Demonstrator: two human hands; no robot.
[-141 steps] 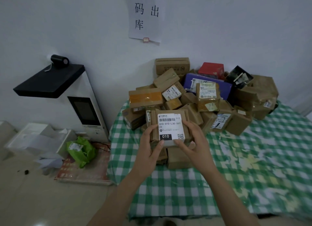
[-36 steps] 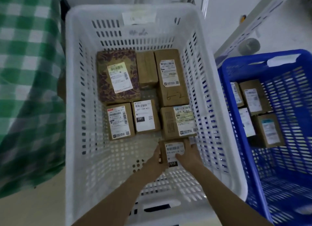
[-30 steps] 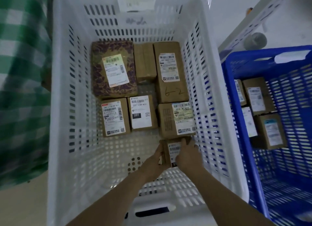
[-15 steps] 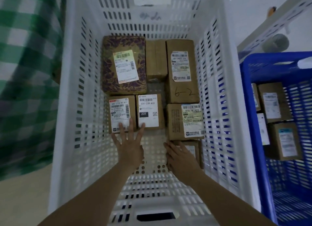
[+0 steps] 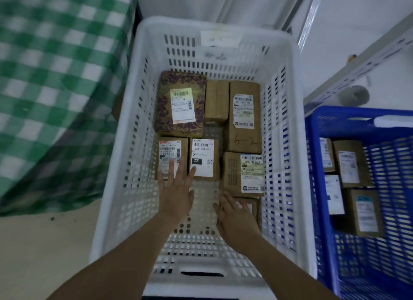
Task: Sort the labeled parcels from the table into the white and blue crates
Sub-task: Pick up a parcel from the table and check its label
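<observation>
Pale floor, green checked cloth (image 5: 55, 76) hanging at left. White crate (image 5: 116, 187) below me, blue crate (image 5: 312, 187) just beside it on right, both holding labelled parcels. My right hand (image 5: 237, 219) lies flat on small parcel (image 5: 254, 210) by white crate's right wall, fingers (image 5: 225, 201) straight, gripping nothing. My left hand (image 5: 176, 194) is empty, spread wide, fingertips over red-labelled parcel (image 5: 169, 147) next to "231" parcel (image 5: 204, 158).

1. A white label on the middle parcel (image 5: 204, 160) in the white crate (image 5: 138, 165) is reading "231-239-K01", with "231" showing in a black block below it.
2. "6-2" is showing handwritten on the tall box (image 5: 244, 134), at 2 o'clock from that parcel.
3. The left parcel (image 5: 173, 153), at 9 o'clock, is showing "L714-00 411".
4. The other labels are showing print too blurred to read.
</observation>
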